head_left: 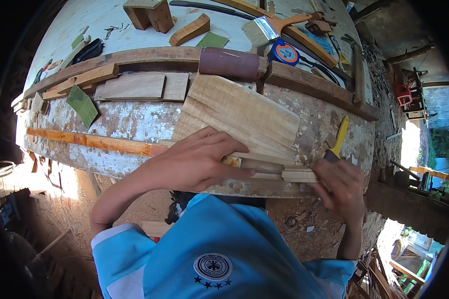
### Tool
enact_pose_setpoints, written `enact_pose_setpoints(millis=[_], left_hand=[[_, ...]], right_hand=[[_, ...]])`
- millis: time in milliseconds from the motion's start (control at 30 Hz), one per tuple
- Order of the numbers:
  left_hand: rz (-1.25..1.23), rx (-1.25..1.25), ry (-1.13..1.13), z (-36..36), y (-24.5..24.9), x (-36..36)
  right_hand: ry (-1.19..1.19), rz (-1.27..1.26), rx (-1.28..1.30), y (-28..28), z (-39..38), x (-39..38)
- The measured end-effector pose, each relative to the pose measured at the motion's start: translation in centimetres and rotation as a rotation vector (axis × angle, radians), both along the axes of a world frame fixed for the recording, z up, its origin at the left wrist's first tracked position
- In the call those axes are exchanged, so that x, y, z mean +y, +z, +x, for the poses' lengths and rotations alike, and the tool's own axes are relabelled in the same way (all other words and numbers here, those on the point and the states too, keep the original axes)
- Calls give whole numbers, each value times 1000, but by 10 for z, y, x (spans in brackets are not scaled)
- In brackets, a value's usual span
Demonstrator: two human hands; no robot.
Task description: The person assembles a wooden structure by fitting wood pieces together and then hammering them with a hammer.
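My left hand point(197, 158) is closed over a narrow wooden piece point(232, 161) near the front edge of the bench, its end showing between thumb and forefinger. My right hand point(340, 183) pinches the end of a short grooved wooden block point(299, 174), just right of the left hand. Between the hands lies a brownish strip point(262, 166) whose kind I cannot make out. Behind them a broad, pale wooden board point(239, 112) lies flat. A yellow-handled brush point(339, 139) is close beside my right hand. The undersides of both hands are hidden.
A wooden rail point(149, 55) crosses the paint-spotted bench point(134, 112), with a sandpaper-like brown roll point(229, 63) on it. Farther back are a wide paintbrush point(264, 31), a tape measure point(284, 52) and wood blocks point(149, 14). Green sandpaper point(82, 106) and a long strip point(92, 141) lie left.
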State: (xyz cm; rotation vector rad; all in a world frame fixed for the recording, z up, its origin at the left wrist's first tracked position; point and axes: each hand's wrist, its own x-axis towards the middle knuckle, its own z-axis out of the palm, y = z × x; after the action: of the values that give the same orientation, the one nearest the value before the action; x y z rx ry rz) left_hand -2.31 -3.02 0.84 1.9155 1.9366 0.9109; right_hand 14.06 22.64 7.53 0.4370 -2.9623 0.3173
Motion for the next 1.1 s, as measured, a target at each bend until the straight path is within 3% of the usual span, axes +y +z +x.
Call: enact_pose_setpoints(millis=[267, 367, 733, 1100], left_hand=[[-36, -6, 20, 1, 1, 1], [-51, -18, 37, 3, 1, 3], [-198, -54, 25, -1, 6, 7], [-153, 46, 11, -1, 6, 7]], right_hand=[[14, -24, 142, -32, 16, 0], [-25, -99, 79, -34, 16, 2], [-62, 47, -35, -7, 15, 3], [-146, 15, -81, -20, 12, -14]])
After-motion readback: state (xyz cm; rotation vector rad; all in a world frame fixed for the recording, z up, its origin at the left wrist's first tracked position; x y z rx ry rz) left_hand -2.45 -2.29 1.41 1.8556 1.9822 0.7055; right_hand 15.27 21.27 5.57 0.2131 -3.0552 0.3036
